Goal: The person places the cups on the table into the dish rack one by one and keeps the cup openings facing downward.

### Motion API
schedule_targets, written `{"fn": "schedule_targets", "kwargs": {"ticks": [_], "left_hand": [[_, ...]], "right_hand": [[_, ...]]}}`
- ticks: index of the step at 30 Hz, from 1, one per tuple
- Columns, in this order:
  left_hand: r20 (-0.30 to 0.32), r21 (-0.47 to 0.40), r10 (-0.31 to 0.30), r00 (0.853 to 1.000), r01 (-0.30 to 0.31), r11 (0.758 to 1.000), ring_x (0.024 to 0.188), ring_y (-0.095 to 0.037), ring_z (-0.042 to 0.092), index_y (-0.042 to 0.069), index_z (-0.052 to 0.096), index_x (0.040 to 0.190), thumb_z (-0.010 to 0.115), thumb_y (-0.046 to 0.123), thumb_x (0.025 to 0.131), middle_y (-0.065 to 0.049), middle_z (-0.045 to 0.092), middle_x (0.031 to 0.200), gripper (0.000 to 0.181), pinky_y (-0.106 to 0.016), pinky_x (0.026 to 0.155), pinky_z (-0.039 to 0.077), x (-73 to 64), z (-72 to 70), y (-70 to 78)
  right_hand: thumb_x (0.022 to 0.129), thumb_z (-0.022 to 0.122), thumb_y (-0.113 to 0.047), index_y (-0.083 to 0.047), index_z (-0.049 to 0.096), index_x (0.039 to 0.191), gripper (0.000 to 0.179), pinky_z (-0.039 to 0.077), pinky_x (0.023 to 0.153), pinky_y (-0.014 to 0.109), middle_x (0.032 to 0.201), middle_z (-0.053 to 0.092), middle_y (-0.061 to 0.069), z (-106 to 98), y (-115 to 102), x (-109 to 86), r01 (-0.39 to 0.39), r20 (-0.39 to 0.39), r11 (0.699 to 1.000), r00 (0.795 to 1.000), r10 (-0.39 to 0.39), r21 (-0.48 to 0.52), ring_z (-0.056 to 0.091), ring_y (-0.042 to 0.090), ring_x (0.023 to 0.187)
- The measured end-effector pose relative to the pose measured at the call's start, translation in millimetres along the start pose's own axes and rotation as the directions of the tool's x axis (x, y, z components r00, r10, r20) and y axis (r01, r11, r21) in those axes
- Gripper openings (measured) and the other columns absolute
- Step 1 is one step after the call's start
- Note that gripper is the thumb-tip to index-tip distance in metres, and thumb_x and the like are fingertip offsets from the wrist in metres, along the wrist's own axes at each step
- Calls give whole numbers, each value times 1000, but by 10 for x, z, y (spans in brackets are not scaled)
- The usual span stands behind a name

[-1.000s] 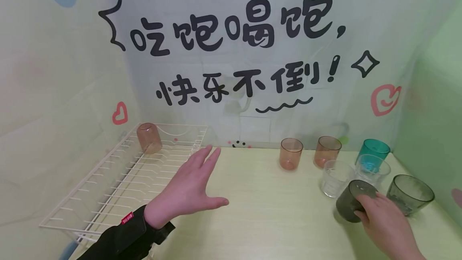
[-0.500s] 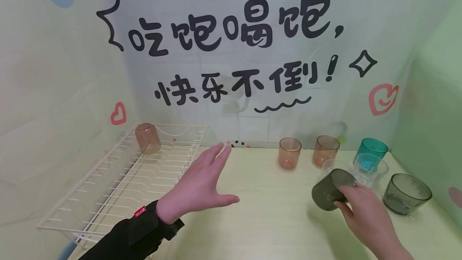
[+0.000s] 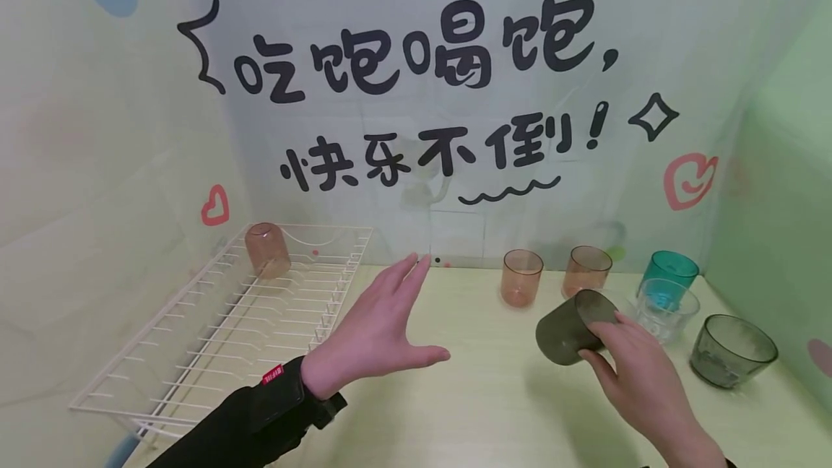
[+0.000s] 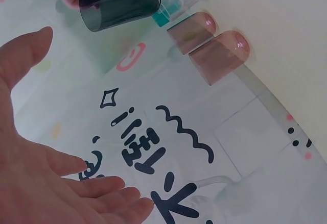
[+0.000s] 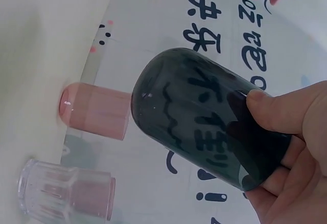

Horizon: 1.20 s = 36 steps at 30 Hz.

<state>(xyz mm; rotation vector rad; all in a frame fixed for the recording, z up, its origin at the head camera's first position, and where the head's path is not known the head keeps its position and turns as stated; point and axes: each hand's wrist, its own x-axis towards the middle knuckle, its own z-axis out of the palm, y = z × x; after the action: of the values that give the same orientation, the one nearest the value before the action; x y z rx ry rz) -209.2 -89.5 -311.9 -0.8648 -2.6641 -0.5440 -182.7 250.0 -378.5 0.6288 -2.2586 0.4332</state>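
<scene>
A dark grey, see-through cup (image 3: 570, 329) is held tilted above the table by my right hand (image 3: 643, 378). In the right wrist view, thumb and fingers grip the dark cup (image 5: 199, 117) near its rim, with the rounded base facing away from the palm. My left hand (image 3: 377, 327) hovers over the table beside the rack, fingers stretched and thumb spread, holding nothing. The left wrist view shows that left hand (image 4: 66, 183) with its palm bare, while the dark cup (image 4: 120, 4) is apart from it.
A white wire dish rack (image 3: 260, 323) at left bears one upturned pink cup (image 3: 268, 251). Two pink cups (image 3: 522, 279) stand along the back wall. To their right are a teal cup (image 3: 672, 269), clear cups (image 3: 666, 313) and a wide grey glass (image 3: 733, 352).
My right hand has lifted the dark cup off the table and carried it left, tilting it. My left hand has shifted a little to the right, still empty.
</scene>
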Motion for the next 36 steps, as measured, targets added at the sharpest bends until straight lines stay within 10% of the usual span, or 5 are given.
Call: {"fn": "schedule_targets", "kwargs": {"ticks": [19, 36], "left_hand": [[-61, -121, 33, 998, -40, 992, 133, -15, 17, 23, 7, 145, 62, 68, 64, 0, 16, 148, 107, -36, 102, 26, 102, 32, 136], [-112, -335, 51, 992, -86, 938, 131, -8, 18, 26, 8, 144, 63, 65, 65, 10, 16, 145, 103, -38, 102, 26, 156, 34, 285]], "right_hand": [[66, 73, -4, -8, 57, 98, 36, 31, 99, 35, 88, 57, -3, -16, -252, 278, 27, -108, 985, 994, -8, 173, 54, 20, 89], [73, 70, -6, -13, 59, 101, 31, 38, 87, 19, 112, 58, 2, -55, -526, 434, -117, -131, 910, 974, 183, 397, 50, 16, 111]]}}
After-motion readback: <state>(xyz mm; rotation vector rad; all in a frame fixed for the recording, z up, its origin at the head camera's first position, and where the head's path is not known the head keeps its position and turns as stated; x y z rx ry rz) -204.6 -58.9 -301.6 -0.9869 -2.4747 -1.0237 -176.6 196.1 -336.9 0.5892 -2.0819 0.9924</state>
